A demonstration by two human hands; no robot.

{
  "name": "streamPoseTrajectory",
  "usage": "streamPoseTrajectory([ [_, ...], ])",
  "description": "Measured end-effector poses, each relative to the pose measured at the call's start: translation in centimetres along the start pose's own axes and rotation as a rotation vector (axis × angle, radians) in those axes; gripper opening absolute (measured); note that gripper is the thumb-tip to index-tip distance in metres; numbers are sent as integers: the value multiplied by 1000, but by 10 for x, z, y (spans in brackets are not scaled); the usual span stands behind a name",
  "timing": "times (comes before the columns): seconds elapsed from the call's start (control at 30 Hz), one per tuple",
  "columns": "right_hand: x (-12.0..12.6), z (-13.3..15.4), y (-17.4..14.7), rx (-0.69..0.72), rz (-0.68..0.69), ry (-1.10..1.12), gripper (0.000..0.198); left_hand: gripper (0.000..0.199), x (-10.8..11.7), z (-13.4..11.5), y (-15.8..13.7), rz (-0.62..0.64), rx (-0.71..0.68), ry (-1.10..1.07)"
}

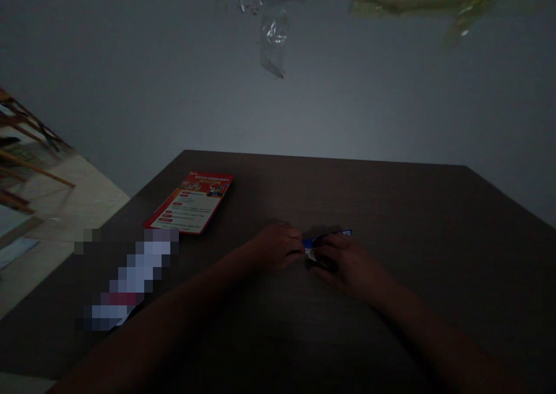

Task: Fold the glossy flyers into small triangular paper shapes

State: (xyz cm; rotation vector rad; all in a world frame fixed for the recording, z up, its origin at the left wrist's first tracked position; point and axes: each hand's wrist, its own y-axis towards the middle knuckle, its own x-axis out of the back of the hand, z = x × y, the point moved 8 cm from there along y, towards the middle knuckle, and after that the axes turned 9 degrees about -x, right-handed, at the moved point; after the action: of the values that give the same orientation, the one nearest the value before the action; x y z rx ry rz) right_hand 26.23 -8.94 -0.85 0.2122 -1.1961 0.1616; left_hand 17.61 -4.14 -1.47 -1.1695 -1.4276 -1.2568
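Observation:
Near the middle of the dark table, a small flat blue piece with white print (308, 243) lies between my two hands. Its kind is hard to make out in the dim light. My left hand (278, 246) is closed at the left end of the blue piece, fingertips against it. From the right, my right hand (351, 263) reaches over the same piece with bent fingers and covers much of it. One blue corner sticks out beyond the right fingers. Under the right hand there is a dark patch that I cannot identify.
A red and white printed booklet (191, 203) lies on the table (391, 197) at the left. Below it is a pale pixelated strip (139, 272). A grey wall (325, 104) with a clear plastic pouch (273, 43) stands behind. Wooden furniture (30, 145) is at far left.

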Motion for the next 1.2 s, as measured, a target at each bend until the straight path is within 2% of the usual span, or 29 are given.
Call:
streamPoseTrajectory([
  [0.17,1,-1,-1,-14,-19,33,23,19,-2,5,0,4,36,-93],
  [0.37,-5,1,2,-8,-44,74,15,16,-6,13,2,-17,152,-284],
  [0.57,-6,-1,7,-37,-70,120,10,18,-2,18,-1,-26,314,-356],
  [0.8,-9,-7,10,-100,-104,162,8,17,-7,23,-4,-91,426,-484],
  [0.97,-12,-13,11,-171,-127,196,7,13,-14,27,-8,-141,517,-527],
  [1.2,-14,-17,12,-238,-176,172,12,11,-12,31,-8,-171,603,-494],
])
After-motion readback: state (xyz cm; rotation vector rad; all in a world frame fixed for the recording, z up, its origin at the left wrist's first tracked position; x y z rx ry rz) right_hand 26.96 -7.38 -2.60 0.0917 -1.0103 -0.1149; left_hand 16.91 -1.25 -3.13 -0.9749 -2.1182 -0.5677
